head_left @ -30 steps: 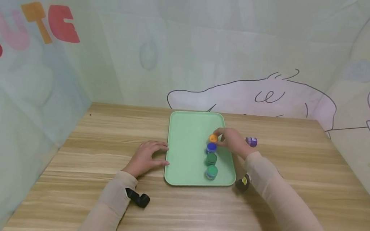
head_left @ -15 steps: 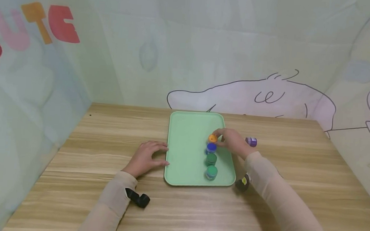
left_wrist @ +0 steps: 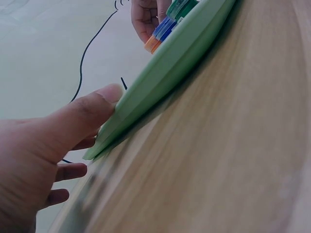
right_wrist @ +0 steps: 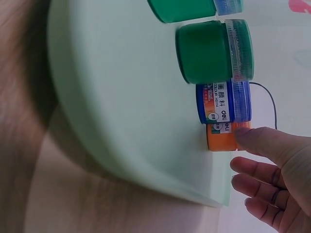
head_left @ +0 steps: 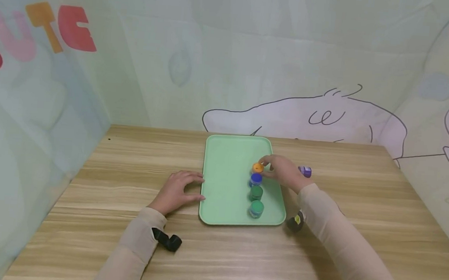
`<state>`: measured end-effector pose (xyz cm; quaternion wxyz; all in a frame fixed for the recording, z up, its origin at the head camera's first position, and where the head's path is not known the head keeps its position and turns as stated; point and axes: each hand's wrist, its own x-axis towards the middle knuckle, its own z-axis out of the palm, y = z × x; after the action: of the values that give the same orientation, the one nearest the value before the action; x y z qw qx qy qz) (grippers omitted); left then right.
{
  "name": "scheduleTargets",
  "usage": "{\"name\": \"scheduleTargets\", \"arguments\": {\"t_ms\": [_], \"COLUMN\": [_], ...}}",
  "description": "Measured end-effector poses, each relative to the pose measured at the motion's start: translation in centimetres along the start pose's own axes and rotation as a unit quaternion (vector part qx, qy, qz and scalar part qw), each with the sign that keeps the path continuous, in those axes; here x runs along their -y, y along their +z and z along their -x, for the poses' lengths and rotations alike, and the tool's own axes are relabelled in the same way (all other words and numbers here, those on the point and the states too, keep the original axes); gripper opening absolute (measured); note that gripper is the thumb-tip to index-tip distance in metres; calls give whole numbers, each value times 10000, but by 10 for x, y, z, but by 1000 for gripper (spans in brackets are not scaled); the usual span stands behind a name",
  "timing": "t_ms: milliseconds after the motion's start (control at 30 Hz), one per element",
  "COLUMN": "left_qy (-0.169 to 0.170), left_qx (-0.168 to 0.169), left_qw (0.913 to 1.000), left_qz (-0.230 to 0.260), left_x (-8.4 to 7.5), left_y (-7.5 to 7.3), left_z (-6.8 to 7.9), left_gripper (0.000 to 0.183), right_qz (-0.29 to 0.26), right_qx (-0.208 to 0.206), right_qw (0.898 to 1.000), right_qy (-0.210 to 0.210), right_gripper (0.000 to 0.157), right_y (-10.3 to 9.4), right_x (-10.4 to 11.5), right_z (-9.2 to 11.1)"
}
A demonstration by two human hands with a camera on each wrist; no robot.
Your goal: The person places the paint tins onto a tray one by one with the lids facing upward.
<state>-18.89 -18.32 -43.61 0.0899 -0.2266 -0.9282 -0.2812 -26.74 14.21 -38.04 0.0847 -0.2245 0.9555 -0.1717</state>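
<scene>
A row of capped paint jars stands along the right part of the light green tray (head_left: 226,166). My right hand (head_left: 283,171) pinches the orange paint jar (head_left: 258,167) at the far end of this row, thumb at its lid in the right wrist view. Right beside it is the blue paint jar (right_wrist: 221,103), then a dark green jar (head_left: 256,193) and a lighter green jar (head_left: 256,209) nearest me. My left hand (head_left: 177,191) rests at the tray's left edge, its thumb (left_wrist: 109,94) and fingers spread apart at the rim.
A purple paint jar (head_left: 305,171) lies on its side on the wooden table (head_left: 136,150), right of the tray and behind my right wrist. Black wrist cameras, such as the left one (head_left: 169,241), stick out from both sleeves. A printed cloth backdrop (head_left: 230,70) rises behind the table.
</scene>
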Motion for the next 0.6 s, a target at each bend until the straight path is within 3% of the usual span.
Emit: {"name": "scheduleTargets", "arguments": {"t_ms": [267, 600], "left_qy": [10, -23], "left_qx": [3, 33], "left_qw": [10000, 10000], "left_qz": [-3, 27], "left_x": [0, 0], "left_y": [0, 0], "left_z": [-1, 0], "left_gripper": [49, 49], "right_qz": [51, -172], "right_qx": [-75, 41], "right_qw": [9999, 9998], "right_qy": [-128, 82], "right_gripper": [38, 40], "right_y": [-3, -6], "right_x": [-1, -2], "right_z": [2, 6]}}
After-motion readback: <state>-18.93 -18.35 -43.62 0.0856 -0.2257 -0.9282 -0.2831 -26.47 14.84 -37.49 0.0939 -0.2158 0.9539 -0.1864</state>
